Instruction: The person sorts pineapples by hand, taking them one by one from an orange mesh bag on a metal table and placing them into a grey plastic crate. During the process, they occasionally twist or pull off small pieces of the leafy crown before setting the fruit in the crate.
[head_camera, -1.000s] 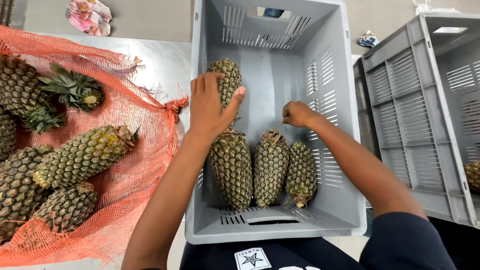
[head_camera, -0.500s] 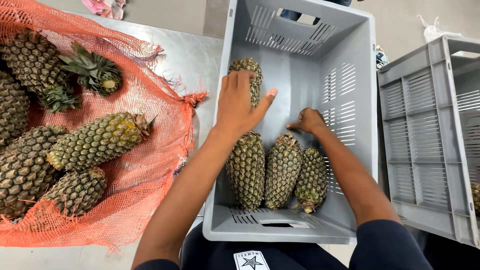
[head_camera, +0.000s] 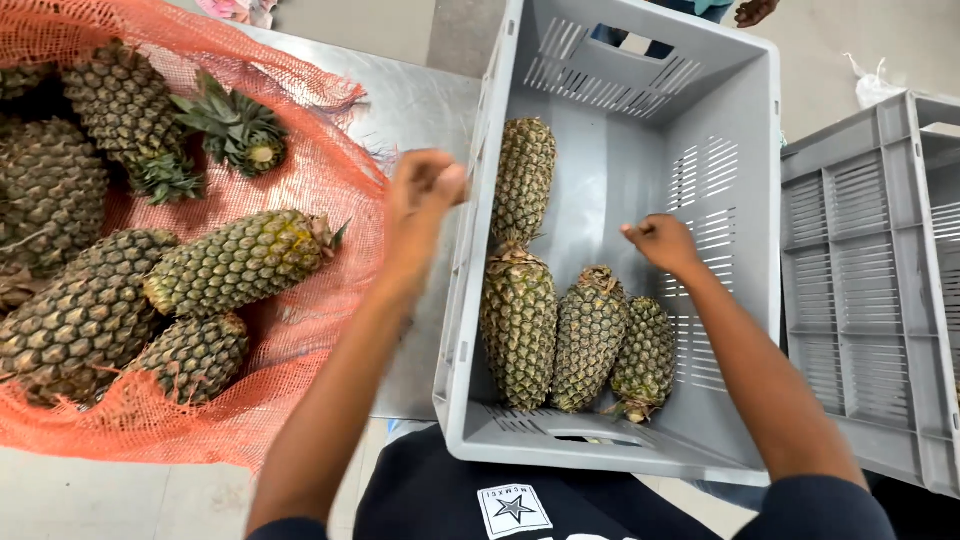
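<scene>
A grey plastic crate (head_camera: 730, 190) stands in front of me with several pineapples in it. Three lie side by side near me (head_camera: 590, 335), and a fourth pineapple (head_camera: 524, 175) lies further back along the left wall. My left hand (head_camera: 422, 192) hovers over the crate's left rim, fingers loosely curled, holding nothing. My right hand (head_camera: 662, 242) is inside the crate above the right pineapples, fingers curled, also holding nothing.
On the metal table (head_camera: 420, 100) to the left, an orange net sack (head_camera: 320, 180) lies spread with several more pineapples (head_camera: 235, 262) on it. A second grey crate (head_camera: 870, 300) stands to the right. Another person's hand (head_camera: 755, 10) shows beyond the crate's far edge.
My left hand has let go of the far pineapple and drawn back left over the crate rim. My right hand lifted slightly. The view has shifted right.
</scene>
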